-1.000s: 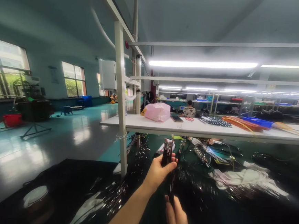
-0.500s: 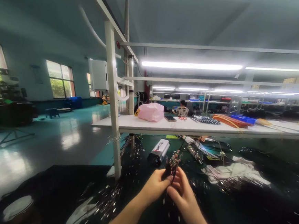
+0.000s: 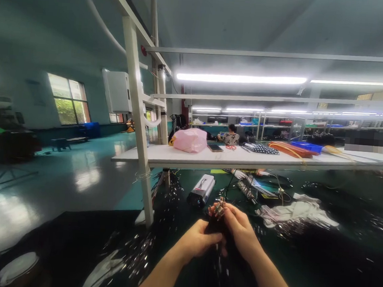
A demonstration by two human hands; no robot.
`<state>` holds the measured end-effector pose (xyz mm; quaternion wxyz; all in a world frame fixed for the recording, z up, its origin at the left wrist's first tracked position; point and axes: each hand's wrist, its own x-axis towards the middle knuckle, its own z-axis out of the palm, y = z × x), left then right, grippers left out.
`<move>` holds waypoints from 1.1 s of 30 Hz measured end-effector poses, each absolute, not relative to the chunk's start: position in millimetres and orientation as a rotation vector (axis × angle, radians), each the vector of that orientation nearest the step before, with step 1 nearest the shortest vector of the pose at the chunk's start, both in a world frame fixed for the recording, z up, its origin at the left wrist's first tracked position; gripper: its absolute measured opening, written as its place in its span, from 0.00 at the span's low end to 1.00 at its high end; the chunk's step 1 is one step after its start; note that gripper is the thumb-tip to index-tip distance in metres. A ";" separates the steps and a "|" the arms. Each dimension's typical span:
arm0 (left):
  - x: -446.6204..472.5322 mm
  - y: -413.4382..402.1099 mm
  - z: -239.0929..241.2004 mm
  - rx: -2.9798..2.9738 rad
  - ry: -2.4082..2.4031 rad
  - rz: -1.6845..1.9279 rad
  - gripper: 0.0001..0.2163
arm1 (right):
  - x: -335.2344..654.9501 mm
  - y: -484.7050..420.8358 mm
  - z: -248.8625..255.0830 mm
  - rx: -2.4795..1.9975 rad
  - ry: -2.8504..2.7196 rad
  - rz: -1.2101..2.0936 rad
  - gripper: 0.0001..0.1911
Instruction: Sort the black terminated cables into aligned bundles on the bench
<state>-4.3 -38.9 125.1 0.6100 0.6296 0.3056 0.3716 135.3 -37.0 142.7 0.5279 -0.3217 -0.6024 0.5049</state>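
Observation:
A bundle of black cables with small metal connector ends point(image 3: 218, 207) is held in front of me over the dark work surface. My left hand point(image 3: 199, 239) is closed around the bundle just below the connectors, thumb across it. At the upper right of the bundle, the fingers of my right hand point(image 3: 240, 224) pinch among the metal ends; the exact piece between them is too small to make out. The cables' lower part is dark and partly hidden by my hands. Beyond the bundle lies a silver and black box-shaped device point(image 3: 202, 190).
White cloth gloves point(image 3: 300, 212) lie among black cables at the right. Across the table, a co-worker's gloved hand point(image 3: 240, 174) shows under the white shelf point(image 3: 183, 159). On the shelf are a pink bag point(image 3: 191, 140), a phone point(image 3: 215, 148) and a blue tray point(image 3: 305, 146). A post point(image 3: 136, 121) stands left.
My right hand has moved up from the bundle's lower side to the metal ends. My left hand still grips the bundle. The view has shifted slightly.

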 end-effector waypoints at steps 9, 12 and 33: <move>10.5 -24.5 103.3 1.366 0.730 1.274 0.16 | 139.3 -31.7 147.8 -0.842 -1.562 0.801 0.14; 7.7 -27.2 107.8 1.338 0.766 1.312 0.16 | 137.9 -29.8 151.1 -0.843 -1.662 0.785 0.13; -62.2 -31.3 175.4 1.345 0.893 0.934 0.13 | 103.6 -56.3 104.7 -0.544 -1.603 1.605 0.21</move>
